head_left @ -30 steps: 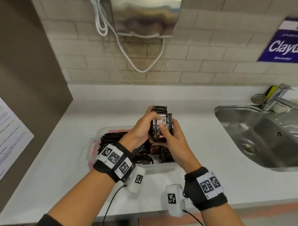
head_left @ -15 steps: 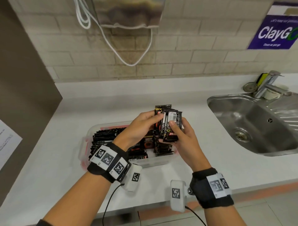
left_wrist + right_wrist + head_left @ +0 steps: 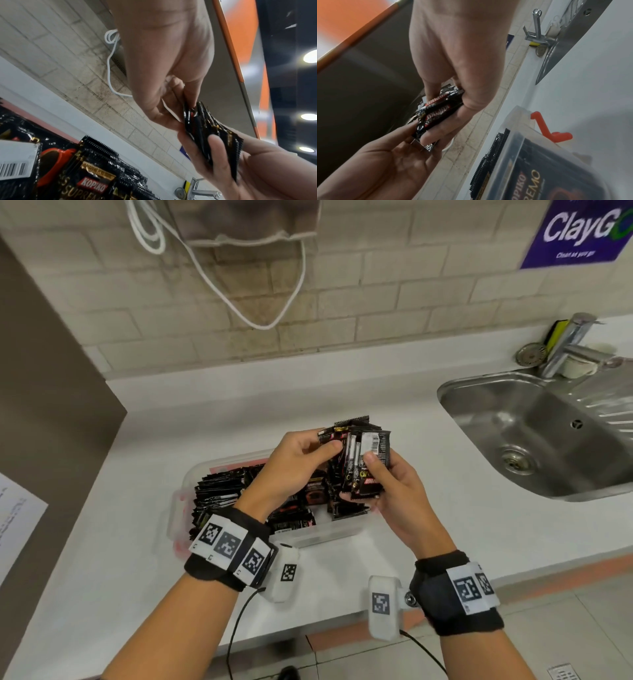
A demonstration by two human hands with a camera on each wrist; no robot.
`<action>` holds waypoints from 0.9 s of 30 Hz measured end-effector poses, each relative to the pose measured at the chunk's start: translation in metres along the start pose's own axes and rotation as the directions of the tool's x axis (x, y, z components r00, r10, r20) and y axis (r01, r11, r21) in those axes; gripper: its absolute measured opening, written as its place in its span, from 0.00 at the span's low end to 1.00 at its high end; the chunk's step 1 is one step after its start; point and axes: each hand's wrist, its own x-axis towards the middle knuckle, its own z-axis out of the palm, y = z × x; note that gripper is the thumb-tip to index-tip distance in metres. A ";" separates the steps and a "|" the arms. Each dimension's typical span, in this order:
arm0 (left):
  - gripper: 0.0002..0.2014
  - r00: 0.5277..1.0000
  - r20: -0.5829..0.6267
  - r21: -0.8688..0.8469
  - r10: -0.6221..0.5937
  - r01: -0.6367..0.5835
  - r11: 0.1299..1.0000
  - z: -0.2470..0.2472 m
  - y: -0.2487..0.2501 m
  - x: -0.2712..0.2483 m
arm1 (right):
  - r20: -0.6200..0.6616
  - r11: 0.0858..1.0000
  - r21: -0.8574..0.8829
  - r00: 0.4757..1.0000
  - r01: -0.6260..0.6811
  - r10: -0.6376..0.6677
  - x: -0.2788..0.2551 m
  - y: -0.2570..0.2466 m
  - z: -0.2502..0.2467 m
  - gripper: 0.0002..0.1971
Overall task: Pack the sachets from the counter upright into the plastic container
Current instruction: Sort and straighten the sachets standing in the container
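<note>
White counter point(image 3: 428, 501) bears the plastic container point(image 3: 318, 537), part-filled with upright sachets point(image 3: 222, 491). Above it, left hand point(image 3: 294, 463) and right hand point(image 3: 394, 494) both pinch one sachet bundle point(image 3: 366, 460).

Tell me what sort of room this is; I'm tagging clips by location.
Probably a shared office pantry or kitchenette: a steel sink with a tap set in a white counter, a tiled wall, and a "ClayGo" clean-up sign.

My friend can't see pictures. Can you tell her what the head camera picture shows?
Two hands, the left hand and right hand, hold a bunch of black sachets above a clear plastic container partly filled with more, on a white counter beside a metal sink.
</note>
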 end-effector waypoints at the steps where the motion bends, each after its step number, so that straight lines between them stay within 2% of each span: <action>1: 0.07 1.000 -0.020 0.009 0.008 -0.008 1.000 0.001 0.000 0.000 | 0.003 1.000 -0.016 1.000 0.004 -0.004 -0.001 0.001 0.000 0.18; 3: 0.07 1.000 -0.017 0.023 0.006 -0.006 1.000 0.002 -0.001 0.000 | -0.002 0.999 -0.043 1.000 0.011 -0.011 -0.001 0.002 -0.002 0.18; 8: 0.10 0.997 0.078 -0.008 -0.008 0.008 1.000 -0.002 0.000 -0.003 | -0.032 0.998 -0.047 0.999 0.030 -0.031 -0.002 0.001 -0.007 0.19; 13: 0.14 0.998 -0.064 -0.008 0.004 -0.004 1.000 -0.007 -0.002 -0.007 | -0.076 0.999 -0.029 0.997 0.029 -0.031 -0.003 -0.001 -0.010 0.17; 17: 0.12 0.994 -0.106 0.031 0.008 -0.005 1.000 -0.012 -0.004 -0.007 | -0.087 0.997 -0.064 0.995 0.037 -0.042 -0.001 0.000 -0.008 0.19; 22: 0.12 0.976 -0.215 -0.085 0.038 -0.058 0.995 -0.019 -0.005 -0.006 | -0.124 0.995 0.043 0.989 0.093 -0.087 0.000 -0.002 -0.008 0.20; 25: 0.19 0.977 -0.205 -0.065 0.058 -0.073 0.995 -0.031 -0.005 -0.007 | -0.131 0.994 0.056 0.987 0.095 -0.087 -0.002 -0.004 -0.011 0.20; 27: 0.20 0.985 -0.168 -0.009 0.039 -0.041 0.999 -0.039 -0.006 -0.008 | -0.133 0.994 0.052 0.988 0.092 -0.084 -0.002 -0.004 -0.010 0.19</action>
